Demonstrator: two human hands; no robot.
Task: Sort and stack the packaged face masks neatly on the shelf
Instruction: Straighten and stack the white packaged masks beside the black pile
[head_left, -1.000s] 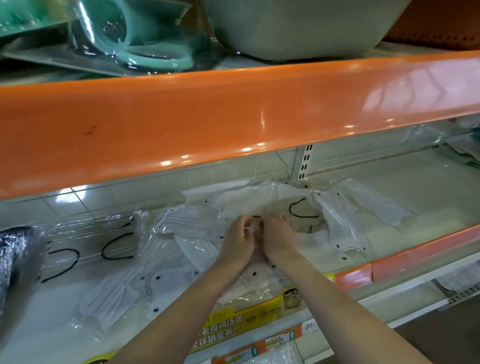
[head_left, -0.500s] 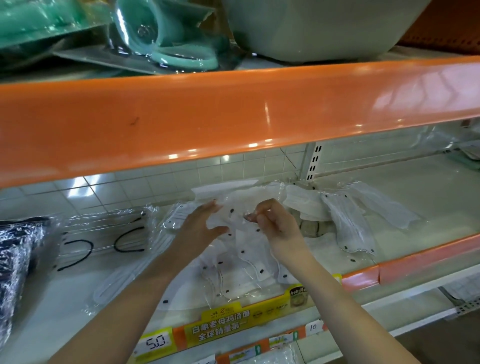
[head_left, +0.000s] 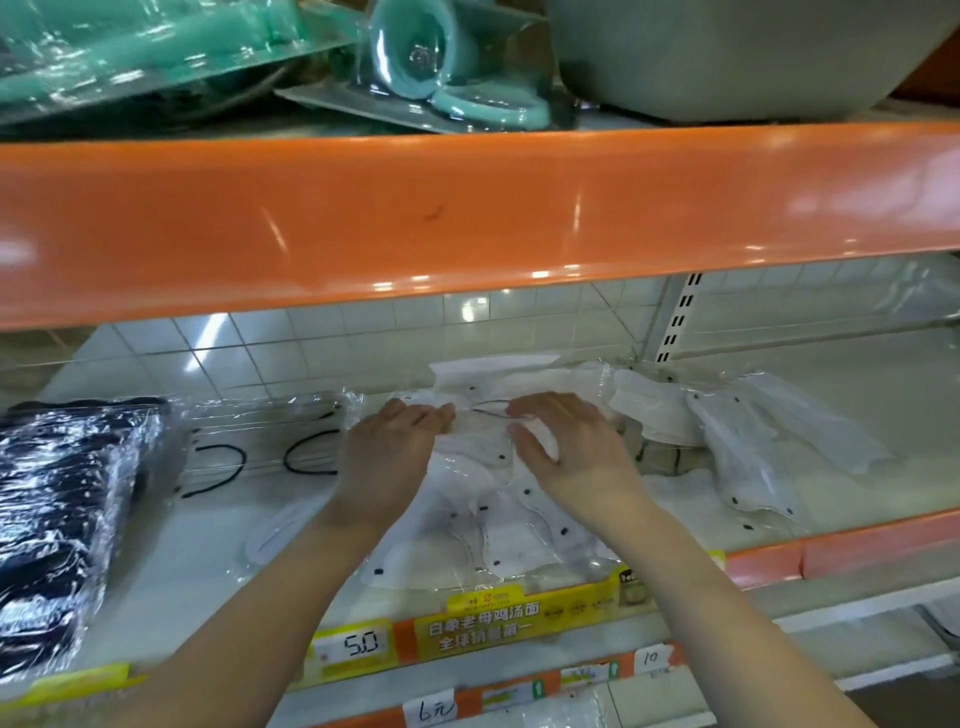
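A loose pile of white face masks in clear plastic packs (head_left: 488, 509) lies in the middle of the shelf (head_left: 883, 410). My left hand (head_left: 387, 457) rests on the pile's left side with its fingers straight. My right hand (head_left: 569, 452) lies on the right side, fingers spread flat over the top pack. More white packs (head_left: 737, 447) lie scattered to the right. A clear pack with black ear loops (head_left: 260, 447) sits to the left, beside a stack of black masks wrapped in plastic (head_left: 57, 525).
The orange edge of the upper shelf (head_left: 467, 218) hangs low over the work area. Teal plastic goods (head_left: 431, 62) and a grey basin (head_left: 727, 52) stand above. Yellow and orange price labels (head_left: 467, 623) run along the front rail. Bare shelf lies at the far right.
Both hands have gone from pinching packs near the pile's middle to lying flat and apart on top of it. The view has shifted slightly downward and left.
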